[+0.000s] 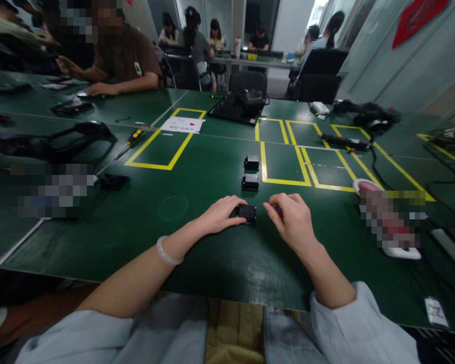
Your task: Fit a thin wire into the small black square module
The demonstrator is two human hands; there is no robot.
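Observation:
On the green table, my left hand (225, 213) grips a small black rectangular plastic part (247, 213) between thumb and fingers, from its left side. Just right of that part is my right hand (290, 215), with thumb and fingers pinched together. Something small and dark seems to show between those fingers, too little to name. Two similar black parts stand in a line beyond my left hand: a nearer one (250, 182) and a farther one (252, 162).
Yellow tape rectangles (286, 180) mark the table. A screwdriver (134, 135) and a paper sheet (182, 125) lie to the left. Farther off is a black tray (231, 110). At right are a black cylindrical tool with a cord (345, 142) and a white-rimmed object (402, 251). A co-worker (136, 55) sits across.

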